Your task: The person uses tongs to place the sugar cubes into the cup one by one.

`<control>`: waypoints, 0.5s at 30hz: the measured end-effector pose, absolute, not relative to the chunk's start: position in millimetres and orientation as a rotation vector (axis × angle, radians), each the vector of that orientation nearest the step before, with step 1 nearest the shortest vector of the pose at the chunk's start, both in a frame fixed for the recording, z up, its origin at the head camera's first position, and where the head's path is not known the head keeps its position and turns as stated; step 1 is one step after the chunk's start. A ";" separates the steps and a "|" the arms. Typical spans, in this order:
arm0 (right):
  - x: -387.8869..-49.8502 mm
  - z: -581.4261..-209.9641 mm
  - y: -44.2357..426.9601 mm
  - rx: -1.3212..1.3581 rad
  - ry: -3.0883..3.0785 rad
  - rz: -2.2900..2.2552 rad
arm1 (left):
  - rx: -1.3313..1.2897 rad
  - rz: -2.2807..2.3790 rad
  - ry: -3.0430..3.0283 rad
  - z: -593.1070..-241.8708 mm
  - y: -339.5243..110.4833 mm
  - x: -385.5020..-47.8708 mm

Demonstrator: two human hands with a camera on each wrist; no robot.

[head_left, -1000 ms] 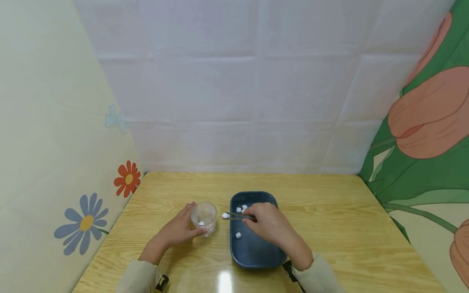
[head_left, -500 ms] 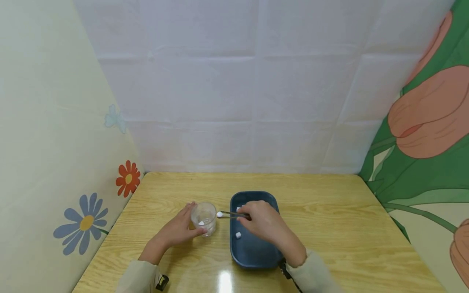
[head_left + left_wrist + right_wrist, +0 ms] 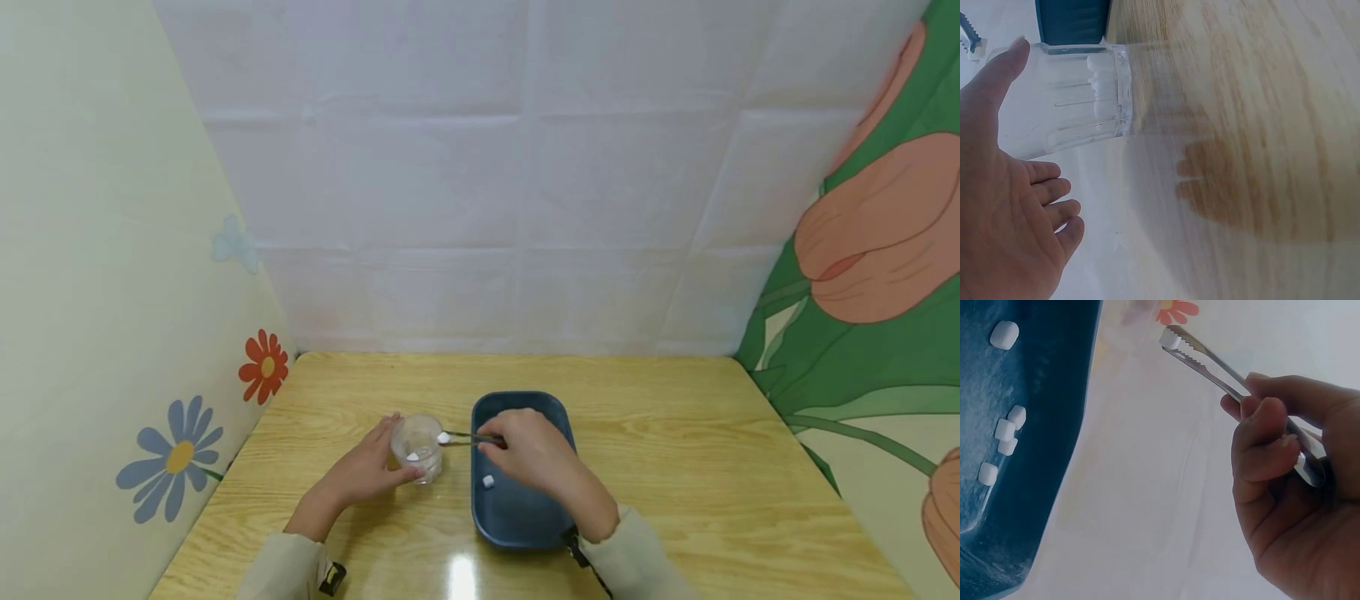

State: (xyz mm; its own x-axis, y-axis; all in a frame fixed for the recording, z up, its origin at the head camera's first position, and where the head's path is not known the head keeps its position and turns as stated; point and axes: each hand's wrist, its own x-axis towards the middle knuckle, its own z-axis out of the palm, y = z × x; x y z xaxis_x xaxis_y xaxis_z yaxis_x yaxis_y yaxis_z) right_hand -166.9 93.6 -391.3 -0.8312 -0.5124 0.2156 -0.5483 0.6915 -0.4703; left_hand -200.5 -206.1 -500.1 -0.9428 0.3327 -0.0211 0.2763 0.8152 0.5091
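A clear glass (image 3: 417, 435) stands on the table, and my left hand (image 3: 363, 468) holds it from the left between thumb and fingers. In the left wrist view, white cubes (image 3: 1102, 87) lie at the bottom of the glass (image 3: 1060, 103). My right hand (image 3: 1285, 444) pinches metal tongs (image 3: 1225, 367) with serrated tips. Between those tips is one small white cube (image 3: 1170, 340). The head view has this cube (image 3: 444, 438) at the glass's right rim; whether it touches the rim I cannot tell.
A dark blue tray (image 3: 525, 525) sits right of the glass, under my right hand. Several loose white cubes lie in it, including a separate one (image 3: 488, 482) near its left side. A white sheet (image 3: 487, 208) hangs behind the wooden table (image 3: 675, 433).
My right hand has moved left with the tongs, bringing the gripped cube from beside the tray's left edge to the glass's rim. The left hand and glass have stayed put.
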 end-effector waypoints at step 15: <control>-171.7 -392.5 83.8 0.922 -2.836 0.815 | 0.468 0.798 2.872 -501.1 -206.6 -202.0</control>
